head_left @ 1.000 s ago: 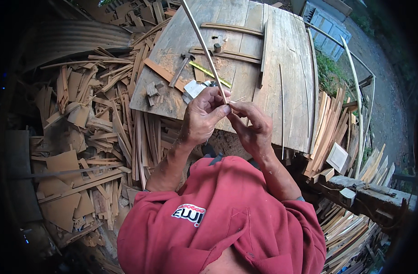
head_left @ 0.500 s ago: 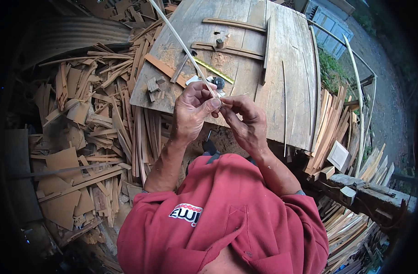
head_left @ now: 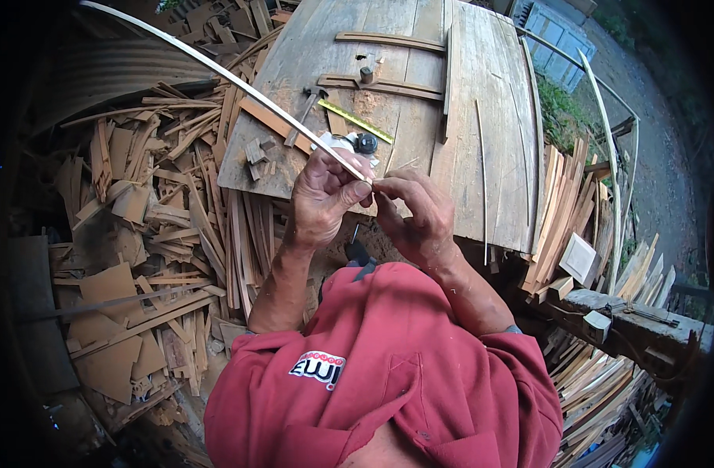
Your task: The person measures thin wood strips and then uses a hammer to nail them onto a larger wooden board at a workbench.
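A long, thin, pale wooden strip [head_left: 240, 82] slants from between my hands up past the table's left side. Its near end lies in my left hand [head_left: 316, 201], pinched by the thumb against the curled fingers. My right hand [head_left: 421, 214] is closed at the tip of that end, thumb and forefinger pressed together on it; the exact contact is partly hidden by the fingers. Just beyond my hands, a black tape measure [head_left: 365, 143] lies on the wooden table [head_left: 493, 70] with its yellow blade [head_left: 355, 120] drawn out. A hammer [head_left: 303, 117] lies left of the blade, partly behind the strip.
Joined wooden slats [head_left: 446, 86] lie across the table's far half, and a thin stick [head_left: 482, 179] lies along its right side. Small wood blocks [head_left: 257, 152] sit at the left edge. Scrap wood [head_left: 150, 207] heaps on the left; stacked boards [head_left: 563, 210] stand right.
The strip's far end has swung to the left and lies lower across the view. My right fingers have moved slightly left, closing in at the strip's near end.
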### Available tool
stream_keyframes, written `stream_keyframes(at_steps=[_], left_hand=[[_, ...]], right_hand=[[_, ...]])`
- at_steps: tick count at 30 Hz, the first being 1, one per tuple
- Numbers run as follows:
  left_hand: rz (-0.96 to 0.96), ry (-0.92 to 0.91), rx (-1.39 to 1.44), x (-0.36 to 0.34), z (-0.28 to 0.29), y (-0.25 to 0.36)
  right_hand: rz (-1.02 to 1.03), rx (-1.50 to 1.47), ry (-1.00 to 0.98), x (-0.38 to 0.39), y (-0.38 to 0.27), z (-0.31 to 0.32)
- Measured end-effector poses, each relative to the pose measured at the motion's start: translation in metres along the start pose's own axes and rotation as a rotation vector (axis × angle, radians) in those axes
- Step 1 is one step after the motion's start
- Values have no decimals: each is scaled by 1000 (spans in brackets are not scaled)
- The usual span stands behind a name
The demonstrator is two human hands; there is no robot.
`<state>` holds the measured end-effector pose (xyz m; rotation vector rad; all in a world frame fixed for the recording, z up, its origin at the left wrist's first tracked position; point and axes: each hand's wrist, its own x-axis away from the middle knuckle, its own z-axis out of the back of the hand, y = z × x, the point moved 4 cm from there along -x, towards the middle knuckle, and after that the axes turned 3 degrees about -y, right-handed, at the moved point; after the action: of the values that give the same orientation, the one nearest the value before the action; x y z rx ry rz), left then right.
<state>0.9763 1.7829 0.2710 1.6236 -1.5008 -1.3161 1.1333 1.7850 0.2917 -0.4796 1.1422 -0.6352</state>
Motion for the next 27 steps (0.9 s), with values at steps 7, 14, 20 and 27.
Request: stream_keyframes(at_steps=[7,14,20,27], left_hand=[[19,68,-11,3,5,-5],[407,243,-145,-4,80,-184],[710,335,-592,33,142,-348],[575,243,-841,43,169,-357]], right_hand=[[-24,-36,-56,1,9,-10],[-947,-566,37,112,174,-71],[-1141,150,-159,205,319,-82],[-823,231,-142,94,315,-202]])
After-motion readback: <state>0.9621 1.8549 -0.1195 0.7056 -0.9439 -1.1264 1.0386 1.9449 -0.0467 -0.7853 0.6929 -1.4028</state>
